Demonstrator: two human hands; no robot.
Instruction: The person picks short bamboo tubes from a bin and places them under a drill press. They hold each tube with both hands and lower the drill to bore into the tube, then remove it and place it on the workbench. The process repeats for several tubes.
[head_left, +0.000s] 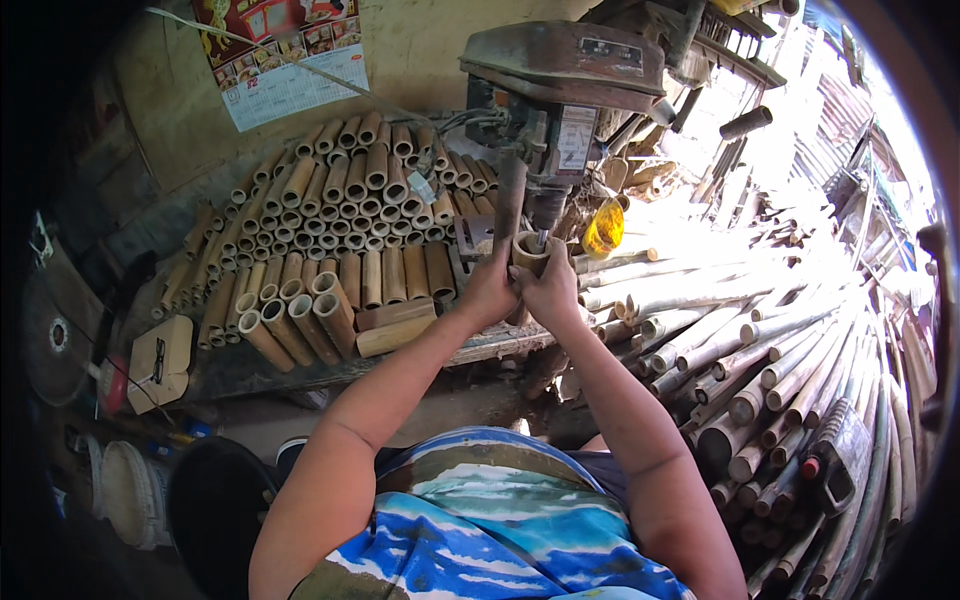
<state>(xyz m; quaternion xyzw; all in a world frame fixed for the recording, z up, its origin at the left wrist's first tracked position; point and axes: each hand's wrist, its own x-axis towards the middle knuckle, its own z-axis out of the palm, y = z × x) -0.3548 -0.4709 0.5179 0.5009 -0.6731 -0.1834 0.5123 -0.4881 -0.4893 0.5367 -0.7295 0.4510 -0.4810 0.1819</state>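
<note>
A short bamboo tube [529, 262] stands upright, its open end up, beneath the chuck [547, 206] of a drill press [562, 70]. The bit reaches down at the tube's mouth; whether it touches the wall I cannot make out. My left hand [489, 292] grips the tube from the left, beside the press's column [509, 200]. On the right side, my right hand [551, 290] is closed round the same tube, with its thumb near the left hand. Both hands hide most of the tube's lower part.
Many cut bamboo tubes [350, 212] are stacked on the bench to the left. Long bamboo poles [790, 370] fill the right side, with a plastic bottle [838, 455] on them. A yellow bag [604, 229] hangs right of the chuck. A cardboard piece [176, 368] lies at the bench's left end.
</note>
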